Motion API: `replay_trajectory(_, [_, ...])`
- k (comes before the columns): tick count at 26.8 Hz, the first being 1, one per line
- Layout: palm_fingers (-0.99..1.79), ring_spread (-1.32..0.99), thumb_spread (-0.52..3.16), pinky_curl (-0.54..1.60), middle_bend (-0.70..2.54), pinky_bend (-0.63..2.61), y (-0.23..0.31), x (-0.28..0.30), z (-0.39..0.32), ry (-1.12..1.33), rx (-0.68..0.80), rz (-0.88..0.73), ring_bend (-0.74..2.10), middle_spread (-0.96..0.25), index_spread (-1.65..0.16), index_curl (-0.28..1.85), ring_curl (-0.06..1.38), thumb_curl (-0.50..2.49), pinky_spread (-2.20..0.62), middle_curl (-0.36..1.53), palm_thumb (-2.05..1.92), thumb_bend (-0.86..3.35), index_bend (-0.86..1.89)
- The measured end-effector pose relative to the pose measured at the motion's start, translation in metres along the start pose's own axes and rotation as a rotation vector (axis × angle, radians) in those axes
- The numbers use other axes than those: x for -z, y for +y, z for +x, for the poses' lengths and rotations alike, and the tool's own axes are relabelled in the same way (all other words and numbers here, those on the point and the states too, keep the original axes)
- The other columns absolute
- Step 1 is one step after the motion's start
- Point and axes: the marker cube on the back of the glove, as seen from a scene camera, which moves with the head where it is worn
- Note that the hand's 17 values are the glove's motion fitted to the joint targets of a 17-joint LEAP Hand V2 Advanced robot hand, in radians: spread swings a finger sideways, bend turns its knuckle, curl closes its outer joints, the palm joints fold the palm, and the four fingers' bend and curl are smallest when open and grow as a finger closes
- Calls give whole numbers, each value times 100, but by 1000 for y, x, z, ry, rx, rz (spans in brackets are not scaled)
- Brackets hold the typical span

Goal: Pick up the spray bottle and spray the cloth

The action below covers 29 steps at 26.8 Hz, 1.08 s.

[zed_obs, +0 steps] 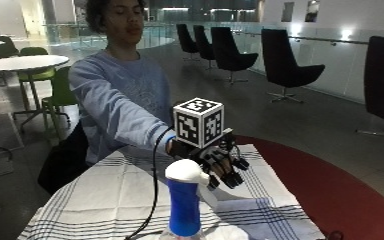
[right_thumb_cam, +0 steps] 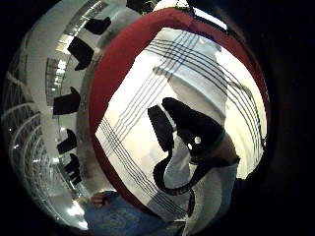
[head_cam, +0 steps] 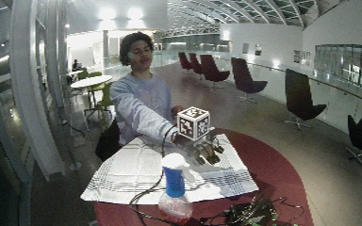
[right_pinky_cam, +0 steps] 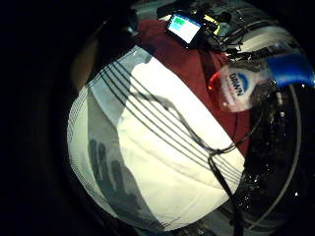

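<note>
The spray bottle (head_cam: 174,188), labelled "DAWN" in blue, stands upright on the red bench (head_cam: 275,165) at the edge of the striped white cloth (head_cam: 131,169). The gloved right hand (zed_obs: 220,167) hovers above the cloth, fingers relaxed, holding nothing.

Striped cloth (right_pinky_cam: 162,147) on red table (right_pinky_cam: 197,69), spray bottle (right_pinky_cam: 256,81) apparently beside it.

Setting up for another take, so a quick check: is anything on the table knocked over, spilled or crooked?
Nothing stands out. The spray bottle stands upright at the table's near edge, the striped cloth lies spread flat on the red table, and the gloved right hand hovers over the cloth, holding nothing.
</note>
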Motion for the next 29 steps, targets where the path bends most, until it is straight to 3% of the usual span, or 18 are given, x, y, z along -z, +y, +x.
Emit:
replay_trajectory(11, [52, 1, 91, 19, 36, 35, 9, 14, 37, 78, -3, -2, 31, -3, -36, 16, 16, 12, 17, 19, 42, 22, 16])
replay_trajectory(29, [54, -1, 114, 26, 32, 29, 13, 21, 48, 44, 10, 16, 32, -4, -39, 23, 22, 18, 19, 29, 46, 13, 14])
